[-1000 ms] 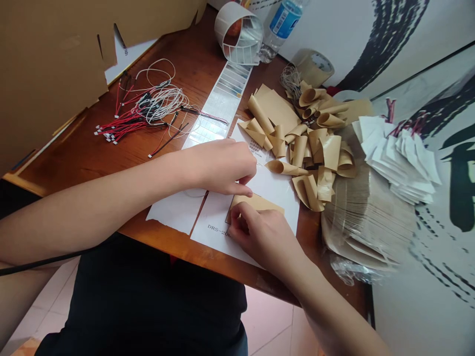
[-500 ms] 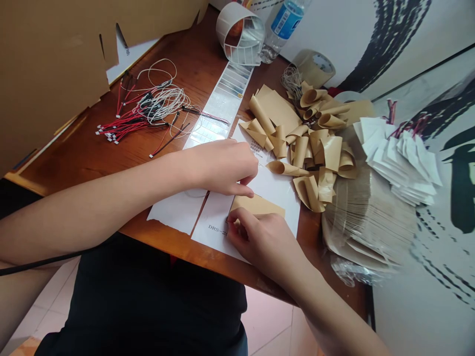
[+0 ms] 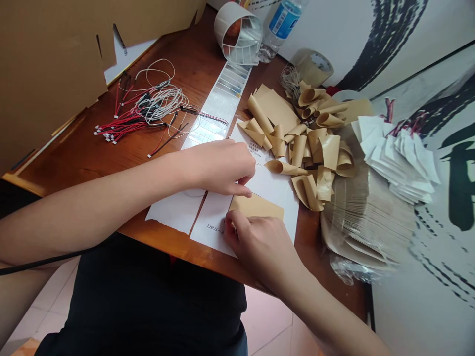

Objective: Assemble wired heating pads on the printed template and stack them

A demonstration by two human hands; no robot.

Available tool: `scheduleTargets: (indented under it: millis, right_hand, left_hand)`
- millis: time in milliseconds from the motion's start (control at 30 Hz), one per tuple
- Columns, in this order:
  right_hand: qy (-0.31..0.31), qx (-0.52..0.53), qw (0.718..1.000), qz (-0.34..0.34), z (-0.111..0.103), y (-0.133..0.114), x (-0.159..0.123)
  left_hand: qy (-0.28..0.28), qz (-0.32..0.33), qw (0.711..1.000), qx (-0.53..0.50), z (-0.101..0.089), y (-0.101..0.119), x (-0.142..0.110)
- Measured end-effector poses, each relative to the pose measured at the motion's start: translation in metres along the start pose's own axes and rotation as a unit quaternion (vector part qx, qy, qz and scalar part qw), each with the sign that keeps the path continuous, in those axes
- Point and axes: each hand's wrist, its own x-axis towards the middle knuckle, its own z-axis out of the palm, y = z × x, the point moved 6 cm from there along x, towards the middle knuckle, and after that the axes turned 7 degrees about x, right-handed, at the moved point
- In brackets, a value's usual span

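Observation:
A flat tan paper piece (image 3: pixel 258 206) lies on white printed sheets (image 3: pixel 270 185) near the desk's front edge. My right hand (image 3: pixel 261 244) covers its near left corner, fingers curled and pinching that edge. My left hand (image 3: pixel 220 165) rests just above it, fingers closed with the fingertips pressed down at the piece's upper left corner. What the left fingertips pinch, if anything, is hidden.
A heap of curled tan paper strips (image 3: pixel 311 143) lies right of my hands. A fanned stack of bagged cards (image 3: pixel 365 217) and white tags (image 3: pixel 399 158) sit further right. Red and white wires (image 3: pixel 144 111), a label strip (image 3: pixel 222 101), a tape roll (image 3: pixel 313 64) and a bottle (image 3: pixel 280 24) lie behind.
My right hand has slid slightly down and left along the tan piece's near edge. My left hand has hardly moved.

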Motion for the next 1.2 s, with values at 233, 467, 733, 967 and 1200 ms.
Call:
scheduleTargets:
  millis: [233, 467, 733, 967, 1200]
  right_hand:
    - [0.005, 0.019, 1.0, 0.011, 0.003, 0.002, -0.001]
    - [-0.019, 0.088, 0.995, 0.038, 0.007, 0.006, 0.0]
    - [-0.084, 0.296, 0.945, 0.114, 0.015, 0.022, 0.002]
    - [-0.095, 0.37, 0.913, 0.145, 0.011, 0.027, 0.004]
    - [-0.103, 0.395, 0.9, 0.154, 0.01, 0.029, 0.007]
  left_hand:
    - [0.003, 0.001, 1.0, 0.001, 0.002, -0.001, 0.001]
    - [0.01, 0.007, 1.0, 0.001, 0.001, -0.001, 0.0]
    - [0.015, 0.005, 1.0, -0.001, -0.001, -0.001, -0.001]
    - [0.016, 0.006, 1.0, -0.003, 0.001, -0.002, -0.001]
    - [0.008, 0.004, 1.0, -0.005, 0.001, -0.003, -0.001]
